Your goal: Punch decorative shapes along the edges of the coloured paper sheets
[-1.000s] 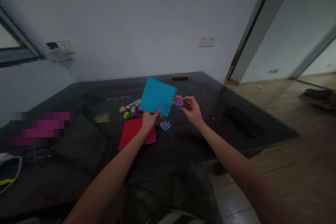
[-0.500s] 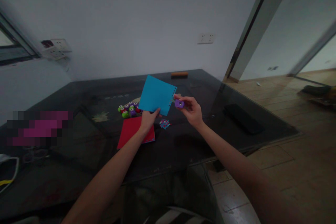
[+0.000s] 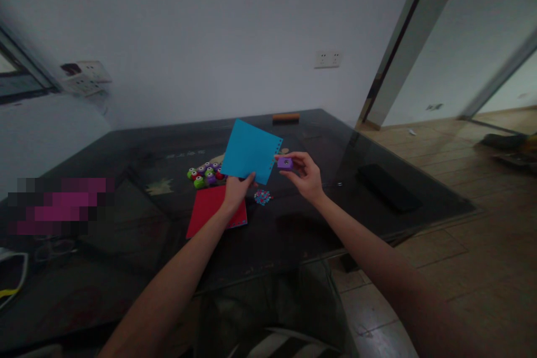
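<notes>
My left hand (image 3: 237, 191) pinches the lower edge of a blue sheet of paper (image 3: 250, 152), held tilted above the table. A row of small cut-outs runs down the sheet's right edge. In my right hand (image 3: 307, 175) is a small purple craft punch (image 3: 285, 163), gripped between thumb and fingers close beside that edge. I cannot tell whether the punch touches the paper. Below the sheet lies a little pile of blue, pink and white paper bits (image 3: 263, 197). Red paper (image 3: 210, 207) rests on the table under my left wrist, with small cut-outs along its near edge.
Several green, red and purple round-topped punches (image 3: 206, 174) stand behind the red paper. An orange-brown bar (image 3: 286, 117) lies at the dark table's (image 3: 277, 246) far edge. A long black object (image 3: 388, 187) is at the right. Wall sockets (image 3: 328, 59) sit above the table.
The purple punch has turned slightly and shifted a little in my right hand, staying near the sheet's right edge. My left hand and the blue paper have hardly moved.
</notes>
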The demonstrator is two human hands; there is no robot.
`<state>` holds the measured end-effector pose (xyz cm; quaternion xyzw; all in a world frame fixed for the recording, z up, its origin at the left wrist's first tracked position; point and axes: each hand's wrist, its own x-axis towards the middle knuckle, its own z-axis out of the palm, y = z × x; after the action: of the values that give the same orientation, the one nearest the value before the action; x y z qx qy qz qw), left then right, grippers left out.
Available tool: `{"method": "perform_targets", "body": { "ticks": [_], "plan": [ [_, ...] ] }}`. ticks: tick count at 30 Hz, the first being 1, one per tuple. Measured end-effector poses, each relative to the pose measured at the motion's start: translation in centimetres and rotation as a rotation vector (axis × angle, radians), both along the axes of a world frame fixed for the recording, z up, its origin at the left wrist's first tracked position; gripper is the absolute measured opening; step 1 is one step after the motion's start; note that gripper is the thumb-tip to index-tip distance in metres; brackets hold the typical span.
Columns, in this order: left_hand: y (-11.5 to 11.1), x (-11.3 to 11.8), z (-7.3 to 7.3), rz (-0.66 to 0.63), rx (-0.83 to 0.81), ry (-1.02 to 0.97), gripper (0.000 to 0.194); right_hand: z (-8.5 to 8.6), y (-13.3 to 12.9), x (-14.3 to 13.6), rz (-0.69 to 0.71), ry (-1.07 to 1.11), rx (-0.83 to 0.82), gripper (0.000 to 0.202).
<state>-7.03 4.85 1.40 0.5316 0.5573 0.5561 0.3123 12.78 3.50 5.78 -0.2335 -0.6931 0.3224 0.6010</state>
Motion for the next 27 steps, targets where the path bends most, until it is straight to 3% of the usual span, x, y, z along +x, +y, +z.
{"method": "perform_targets", "body": {
  "ticks": [10,20,23,27],
  "plan": [
    [-0.2,0.1,0.3,-0.011,0.019,0.022,0.023,-0.4,0.5,0.2,-0.061,-0.043,0.022,0.039],
    [0.2,-0.3,-0.4,-0.017,0.06,0.11,0.028,-0.5,1.3,0.6,-0.116,-0.15,0.04,0.039],
    [0.0,-0.5,0.1,-0.025,0.078,0.148,0.035,-0.9,2.5,1.1,-0.181,-0.153,0.015,0.042],
    [-0.2,-0.5,0.8,0.011,0.065,0.102,0.034,-2.3,5.4,3.0,-0.38,-0.197,-0.074,0.042]
  ]
}}
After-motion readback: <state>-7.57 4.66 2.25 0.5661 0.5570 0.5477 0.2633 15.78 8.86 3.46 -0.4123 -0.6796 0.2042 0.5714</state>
